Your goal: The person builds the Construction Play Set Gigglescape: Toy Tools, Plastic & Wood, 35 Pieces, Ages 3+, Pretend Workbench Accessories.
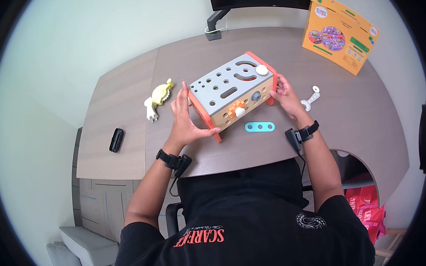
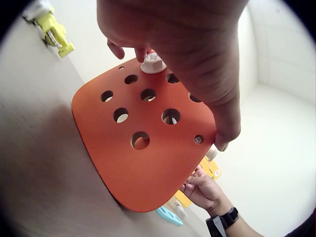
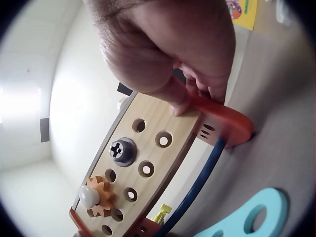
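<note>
A toy box with a grey perforated top (image 1: 229, 82), wooden side (image 3: 155, 118) and red end panels (image 2: 143, 173) stands at an angle on the table. My left hand (image 1: 183, 122) grips its left end, thumb at the front corner, fingers along the red panel. My right hand (image 1: 287, 97) grips the right end, with the thumb on the wooden side in the right wrist view. An orange gear (image 3: 101, 195) with a white knob (image 3: 89, 196) and a grey bolt (image 3: 122, 151) sit on the wooden side. A white knob (image 1: 261, 69) is on top.
A turquoise three-hole strip (image 1: 259, 127) lies in front of the box. Yellow and white pieces (image 1: 159, 96) lie left, a white piece (image 1: 312, 98) right. A black case (image 1: 116, 140) is far left; an orange carton (image 1: 340, 36) and monitor stand (image 1: 214, 34) are behind.
</note>
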Demonstrator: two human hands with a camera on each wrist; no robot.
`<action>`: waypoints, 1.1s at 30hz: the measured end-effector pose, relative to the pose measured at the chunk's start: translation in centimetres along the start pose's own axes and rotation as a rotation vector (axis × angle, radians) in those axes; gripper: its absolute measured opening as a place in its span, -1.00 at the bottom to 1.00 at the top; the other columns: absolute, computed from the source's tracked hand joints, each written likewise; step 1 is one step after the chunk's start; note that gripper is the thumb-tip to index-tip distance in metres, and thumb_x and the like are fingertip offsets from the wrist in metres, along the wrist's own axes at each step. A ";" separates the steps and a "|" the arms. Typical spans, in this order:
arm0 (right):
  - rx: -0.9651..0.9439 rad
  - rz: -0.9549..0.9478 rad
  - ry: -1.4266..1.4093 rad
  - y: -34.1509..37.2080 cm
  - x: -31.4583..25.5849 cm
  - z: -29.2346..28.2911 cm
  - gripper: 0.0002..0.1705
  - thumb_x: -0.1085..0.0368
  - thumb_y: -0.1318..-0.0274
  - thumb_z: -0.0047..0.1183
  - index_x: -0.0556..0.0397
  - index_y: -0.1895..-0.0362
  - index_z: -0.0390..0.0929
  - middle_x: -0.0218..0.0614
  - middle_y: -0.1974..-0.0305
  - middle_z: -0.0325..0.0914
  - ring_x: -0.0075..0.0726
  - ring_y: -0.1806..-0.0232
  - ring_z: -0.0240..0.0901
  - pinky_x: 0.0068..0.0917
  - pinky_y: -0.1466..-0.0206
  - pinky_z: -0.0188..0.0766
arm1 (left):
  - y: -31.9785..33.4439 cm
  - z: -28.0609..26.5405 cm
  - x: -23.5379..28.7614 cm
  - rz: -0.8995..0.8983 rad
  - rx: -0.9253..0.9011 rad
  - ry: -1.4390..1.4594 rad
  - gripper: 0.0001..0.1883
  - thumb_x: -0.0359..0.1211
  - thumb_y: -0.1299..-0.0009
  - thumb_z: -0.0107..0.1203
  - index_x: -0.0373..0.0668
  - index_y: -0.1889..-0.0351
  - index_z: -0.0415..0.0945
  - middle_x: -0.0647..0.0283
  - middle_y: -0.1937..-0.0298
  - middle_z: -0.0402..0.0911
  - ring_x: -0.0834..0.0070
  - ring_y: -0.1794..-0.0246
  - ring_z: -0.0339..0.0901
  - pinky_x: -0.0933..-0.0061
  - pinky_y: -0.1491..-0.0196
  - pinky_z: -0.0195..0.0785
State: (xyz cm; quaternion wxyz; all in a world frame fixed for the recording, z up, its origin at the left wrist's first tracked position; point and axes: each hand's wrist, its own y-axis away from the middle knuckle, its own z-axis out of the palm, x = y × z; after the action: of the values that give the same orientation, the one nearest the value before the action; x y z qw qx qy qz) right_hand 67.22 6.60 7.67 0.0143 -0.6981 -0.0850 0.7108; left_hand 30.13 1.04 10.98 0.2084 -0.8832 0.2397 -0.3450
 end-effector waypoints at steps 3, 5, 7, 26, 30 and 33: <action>-0.014 -0.004 -0.002 -0.1 0.4 -0.4 -0.36 0.59 -0.44 0.05 -0.03 -0.52 0.26 -0.21 -0.37 0.45 -0.37 -0.37 0.47 -0.37 -0.39 0.46 | 0.0 0.0 -0.2 0.003 -0.011 -0.004 0.77 0.28 0.21 0.69 -0.28 -0.77 -0.35 -0.18 -0.57 0.16 -0.04 -0.46 0.13 -0.09 -0.50 0.14; 0.002 -0.001 -0.028 0.1 0.6 -0.3 -0.37 0.54 -0.44 0.10 -0.02 -0.50 0.27 -0.18 -0.37 0.45 -0.37 -0.33 0.51 -0.37 -0.36 0.49 | 0.1 0.0 -0.3 -0.003 -0.013 0.014 0.77 0.27 0.20 0.70 -0.27 -0.77 -0.36 -0.17 -0.59 0.15 -0.04 -0.47 0.13 -0.11 -0.51 0.12; 0.061 0.015 0.006 0.6 0.2 -0.2 -0.37 0.49 -0.43 0.16 -0.01 -0.49 0.28 -0.15 -0.34 0.47 -0.36 -0.29 0.54 -0.37 -0.31 0.53 | 0.2 0.1 -0.4 -0.004 -0.018 0.038 0.77 0.26 0.19 0.70 -0.26 -0.77 -0.38 -0.16 -0.61 0.13 -0.05 -0.49 0.12 -0.12 -0.53 0.10; -0.089 -0.099 1.055 9.2 -0.7 3.1 -0.44 0.31 0.03 0.54 0.09 -0.12 0.69 -0.16 -0.12 0.62 0.07 -0.26 0.50 -0.14 -0.36 0.46 | 0.7 0.0 0.2 -0.162 -0.100 0.191 0.83 0.22 0.23 0.74 -0.22 -0.77 -0.49 -0.06 -0.68 0.02 -0.02 -0.50 0.17 -0.08 -0.55 0.15; -0.098 -0.097 1.108 9.3 -0.1 3.8 -0.54 0.36 -0.04 0.48 0.11 -0.06 0.68 -0.19 -0.11 0.61 0.01 -0.28 0.48 -0.09 -0.32 0.46 | 0.7 0.0 0.6 -0.172 -0.104 0.227 0.81 0.20 0.21 0.74 -0.21 -0.77 -0.47 -0.05 -0.67 0.03 0.01 -0.46 0.19 -0.07 -0.53 0.16; -0.122 -0.157 1.153 9.4 0.2 3.8 -0.56 0.32 -0.09 0.45 0.10 -0.07 0.67 -0.20 -0.09 0.60 0.00 -0.27 0.49 -0.08 -0.27 0.46 | 0.9 0.4 -0.4 -0.146 -0.095 0.223 0.80 0.17 0.19 0.74 -0.19 -0.77 -0.48 -0.06 -0.66 0.04 0.02 -0.43 0.21 -0.07 -0.53 0.15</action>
State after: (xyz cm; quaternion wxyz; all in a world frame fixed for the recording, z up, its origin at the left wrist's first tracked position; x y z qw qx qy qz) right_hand 64.33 -2.98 6.22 0.0707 -0.9633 -0.1558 0.2068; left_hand 29.89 0.66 9.99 0.1129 -0.8635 0.2124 -0.4434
